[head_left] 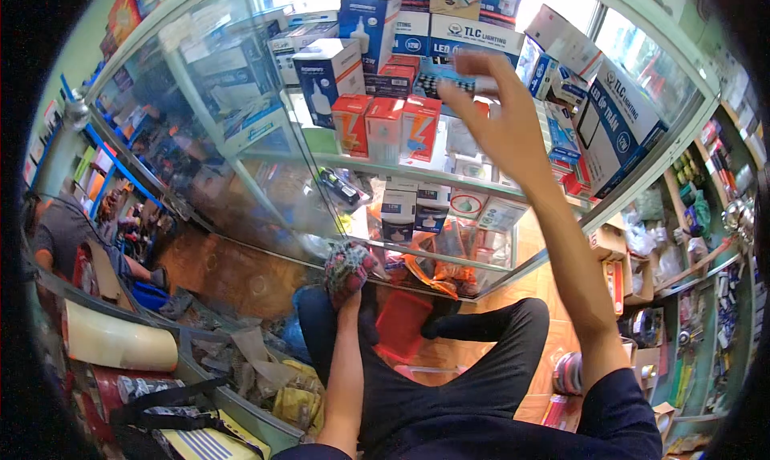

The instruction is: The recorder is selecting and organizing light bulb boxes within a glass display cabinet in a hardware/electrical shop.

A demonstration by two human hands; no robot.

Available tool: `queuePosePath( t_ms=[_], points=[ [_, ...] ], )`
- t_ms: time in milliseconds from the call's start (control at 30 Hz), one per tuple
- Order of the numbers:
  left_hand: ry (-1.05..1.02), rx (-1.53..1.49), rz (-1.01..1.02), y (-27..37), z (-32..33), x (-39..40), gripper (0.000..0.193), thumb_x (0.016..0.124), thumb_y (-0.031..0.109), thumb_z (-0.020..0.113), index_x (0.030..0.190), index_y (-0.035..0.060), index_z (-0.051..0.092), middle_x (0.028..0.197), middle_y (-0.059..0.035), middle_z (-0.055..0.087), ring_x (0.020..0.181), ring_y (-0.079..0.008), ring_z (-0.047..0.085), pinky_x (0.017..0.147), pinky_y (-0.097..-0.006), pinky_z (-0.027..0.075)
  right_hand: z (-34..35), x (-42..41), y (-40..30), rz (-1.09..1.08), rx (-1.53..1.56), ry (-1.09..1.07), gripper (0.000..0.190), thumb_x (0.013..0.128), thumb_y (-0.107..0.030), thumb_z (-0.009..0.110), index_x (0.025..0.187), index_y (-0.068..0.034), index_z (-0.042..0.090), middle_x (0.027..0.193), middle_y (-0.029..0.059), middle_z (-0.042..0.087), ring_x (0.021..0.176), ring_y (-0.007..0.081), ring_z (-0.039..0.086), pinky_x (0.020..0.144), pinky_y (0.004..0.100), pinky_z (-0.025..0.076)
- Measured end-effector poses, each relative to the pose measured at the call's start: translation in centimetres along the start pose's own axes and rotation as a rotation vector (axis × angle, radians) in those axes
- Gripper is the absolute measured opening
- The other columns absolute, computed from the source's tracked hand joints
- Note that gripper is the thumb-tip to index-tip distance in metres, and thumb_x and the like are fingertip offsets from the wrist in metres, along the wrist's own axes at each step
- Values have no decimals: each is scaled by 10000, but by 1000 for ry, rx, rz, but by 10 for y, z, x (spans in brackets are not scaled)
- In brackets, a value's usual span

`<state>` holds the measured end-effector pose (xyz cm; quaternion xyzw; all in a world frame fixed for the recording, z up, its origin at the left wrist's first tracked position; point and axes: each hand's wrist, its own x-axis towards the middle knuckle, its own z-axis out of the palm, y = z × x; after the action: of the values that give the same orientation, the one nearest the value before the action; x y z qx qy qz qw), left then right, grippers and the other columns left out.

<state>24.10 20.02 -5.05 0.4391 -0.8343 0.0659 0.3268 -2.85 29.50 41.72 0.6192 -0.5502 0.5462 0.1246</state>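
Observation:
My right hand (490, 108) reaches over the upper glass shelf (385, 166) of a display cabinet, fingers apart and holding nothing. Behind its fingertips lies a pale blue tray of small dark items (445, 86). Left of the hand stand several red and white boxes (419, 129) and a blue and white bulb box (329, 81). Low at the cabinet's front, my left hand (348, 279) is closed around a crumpled multicoloured cloth (349, 264). Small white and blue 12W boxes (398, 210) stand on the lower shelf, with orange plastic packets (454, 261) beneath.
A glass door (240, 117) covers the cabinet's left part. Large TLC Lighting cartons (622, 129) stand at its right. A red plastic stool (403, 326) is between my legs. Stocked shelves (692, 339) line the right; another person (78, 231) is at the far left.

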Motion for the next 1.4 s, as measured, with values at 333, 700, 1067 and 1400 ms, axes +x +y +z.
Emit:
queuePosePath(
  t_ms=[333,700,1067,1400],
  points=[
    [-180,-315,-104,-33,57,-14,238,954,268,551,1060,89,667,1082,-136,666,1036,-323,626,890,-438,502,131,180,107,172,-304,-132,994,761,-444,826,1502,-3,331,1330,322,565,1219,443,580,1031,465,492],
    [225,59,204,-18,31,-11,268,958,248,556,1146,89,661,1143,-128,664,1160,-282,605,991,-415,497,134,198,109,181,-176,-187,1211,653,-542,903,1480,114,311,1238,294,630,1102,341,667,989,380,529],
    [-160,-361,123,15,16,5,276,957,249,556,1159,88,652,1156,-127,657,1167,-284,600,1000,-418,490,121,195,59,232,-632,-245,858,856,-742,485,1295,-25,654,1341,219,630,1223,402,616,1023,468,497],
    [-177,-399,152,17,16,8,284,957,250,557,1173,87,643,1168,-126,650,1175,-286,595,1009,-422,482,141,200,40,338,-528,-254,734,833,-641,625,1186,-2,701,1168,229,707,1144,359,668,994,430,520]
  ],
)
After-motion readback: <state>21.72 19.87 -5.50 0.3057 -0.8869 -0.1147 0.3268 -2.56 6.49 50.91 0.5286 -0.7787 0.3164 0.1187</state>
